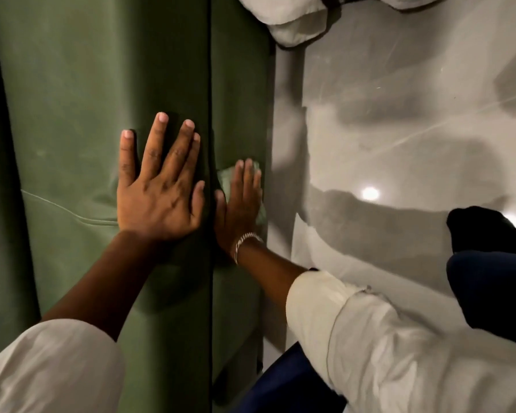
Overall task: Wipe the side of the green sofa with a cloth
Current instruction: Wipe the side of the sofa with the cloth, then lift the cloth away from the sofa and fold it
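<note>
The right hand point(241, 204) lies flat with its fingers straight and close together, pressing a small pale green cloth point(252, 186) against the narrow side face of the green velvet-like upholstered sofa point(87, 84); the cloth shows only at the fingertips and along the outer edge of the palm, so most of it is hidden under the hand. A silver chain bracelet point(245, 241) circles that wrist, and a rolled-up cream sleeve point(355, 323) covers the forearm behind it. Just beside it, across the dark vertical seam point(211, 114) that runs down the sofa's corner, the left hand point(158, 189) rests palm-down with fingers spread wide, holding nothing, flat on the broader green face of the sofa. Its forearm is bare up to a cream sleeve point(48, 368) in the lower left corner. A curved stitched line point(72, 211) crosses the fabric to the left of that hand. To the right of the sofa's side stretches a glossy grey floor point(399, 129) with soft shadows and two bright light reflections. On it, near the right edge, sits a foot in a black sock point(483, 231) below a dark blue trouser leg point(495, 287). A bundle of white fabric point(292, 19) lies at the top, touching the sofa's upper corner.
</note>
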Demonstrator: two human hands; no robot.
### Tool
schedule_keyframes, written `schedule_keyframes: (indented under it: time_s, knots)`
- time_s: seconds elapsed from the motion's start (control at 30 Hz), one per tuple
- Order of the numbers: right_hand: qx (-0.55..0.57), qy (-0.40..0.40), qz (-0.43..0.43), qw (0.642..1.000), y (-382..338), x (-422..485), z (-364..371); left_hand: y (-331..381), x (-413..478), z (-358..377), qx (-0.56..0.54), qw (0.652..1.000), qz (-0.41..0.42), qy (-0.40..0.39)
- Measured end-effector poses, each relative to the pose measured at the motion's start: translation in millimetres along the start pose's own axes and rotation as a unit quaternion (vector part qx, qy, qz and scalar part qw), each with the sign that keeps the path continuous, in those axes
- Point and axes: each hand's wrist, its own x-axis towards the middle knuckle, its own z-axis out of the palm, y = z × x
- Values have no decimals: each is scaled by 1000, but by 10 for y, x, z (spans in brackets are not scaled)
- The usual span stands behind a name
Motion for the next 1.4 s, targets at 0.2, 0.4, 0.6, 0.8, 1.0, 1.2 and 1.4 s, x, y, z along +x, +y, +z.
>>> schedule_keyframes:
  time_s: [0.2, 0.4, 0.6, 0.8, 1.0, 1.2, 1.4]
  knots:
    - [-32, 3, -124, 992, -129, 951, -217, -10, 7, 21, 18, 1000, 3, 15]
    - [-65, -4, -118, 991, -113, 1007, -270, -8, 23, 55, 20, 999, 10, 29]
    - [-14, 39, -127, 991, 213, 278, -94, -7, 29, 37, 7, 1000, 10, 24]
    - [237, 116, 124, 957, -30, 140, -237, -86, 44, -47, -37, 998, 44, 26]
    - [544, 47, 190, 816, -1036, 994, -1123, 142, 495, -460, -387, 920, -5, 55]
    - [498, 52, -17, 865, -2325, 1469, -2192, 183, 1211, -1402, -711, 627, -164, 273]
    - [189, 107, -240, 946, -3617, 2046, -3012, -691, 1960, -2452, -908, 253, -126, 308]
